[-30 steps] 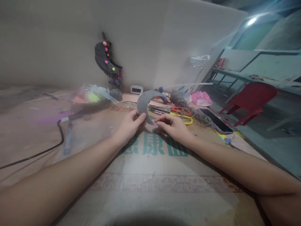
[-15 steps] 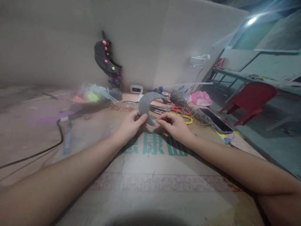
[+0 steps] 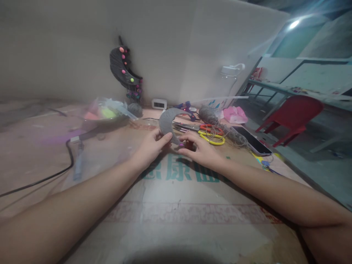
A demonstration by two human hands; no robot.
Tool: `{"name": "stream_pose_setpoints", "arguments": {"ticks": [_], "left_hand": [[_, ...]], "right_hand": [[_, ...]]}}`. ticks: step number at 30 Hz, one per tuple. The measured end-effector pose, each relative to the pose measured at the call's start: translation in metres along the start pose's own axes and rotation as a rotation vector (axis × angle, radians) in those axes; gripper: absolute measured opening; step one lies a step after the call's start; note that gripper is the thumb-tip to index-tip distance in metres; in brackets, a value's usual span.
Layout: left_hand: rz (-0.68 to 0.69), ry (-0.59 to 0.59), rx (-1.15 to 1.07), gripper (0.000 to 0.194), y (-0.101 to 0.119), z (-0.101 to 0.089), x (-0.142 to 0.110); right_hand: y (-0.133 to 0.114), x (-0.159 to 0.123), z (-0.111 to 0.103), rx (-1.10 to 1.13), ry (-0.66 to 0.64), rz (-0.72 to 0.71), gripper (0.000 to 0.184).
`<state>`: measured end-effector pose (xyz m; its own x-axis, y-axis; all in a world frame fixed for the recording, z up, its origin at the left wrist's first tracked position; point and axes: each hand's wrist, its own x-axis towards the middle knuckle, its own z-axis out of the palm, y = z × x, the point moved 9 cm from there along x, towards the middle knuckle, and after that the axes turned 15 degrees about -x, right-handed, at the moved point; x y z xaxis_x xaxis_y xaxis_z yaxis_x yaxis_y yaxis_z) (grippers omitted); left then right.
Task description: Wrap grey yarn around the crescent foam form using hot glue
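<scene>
Over the cardboard [image 3: 165,234], the person's left hand [image 3: 153,147] pinches the grey crescent [image 3: 165,123] at centre frame; a loose pinch could let it twist. The right hand [image 3: 202,151] curls narrowly (grip or mere touch, one cannot tell) at its purple tip [image 3: 181,145], which a careless tug might dislodge

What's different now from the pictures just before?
The right hand has edged left, and its thumb and forefinger, close together before, are now spread about the purple tip of the gray crescent; whether they grip it, I can't tell. The left hand still holds the crescent. The phone stayed put.
</scene>
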<state>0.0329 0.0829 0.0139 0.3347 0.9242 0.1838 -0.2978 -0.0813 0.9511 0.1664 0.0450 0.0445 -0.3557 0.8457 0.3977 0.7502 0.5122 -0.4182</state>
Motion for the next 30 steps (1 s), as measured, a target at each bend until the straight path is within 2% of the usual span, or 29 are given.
{"name": "stream_pose_setpoints", "arguments": {"ticks": [10,30], "left_hand": [[-0.011,-0.031,0.064,0.032,0.0018,0.0064,-0.0022],[0.031,-0.069,0.109,0.029,0.0034,0.0097,-0.0018]], "right_hand": [[-0.0012,-0.0003,0.0002,-0.043,0.025,0.013,0.011],[-0.0059,-0.0036,0.0003,-0.07,0.041,-0.027,0.009]]}}
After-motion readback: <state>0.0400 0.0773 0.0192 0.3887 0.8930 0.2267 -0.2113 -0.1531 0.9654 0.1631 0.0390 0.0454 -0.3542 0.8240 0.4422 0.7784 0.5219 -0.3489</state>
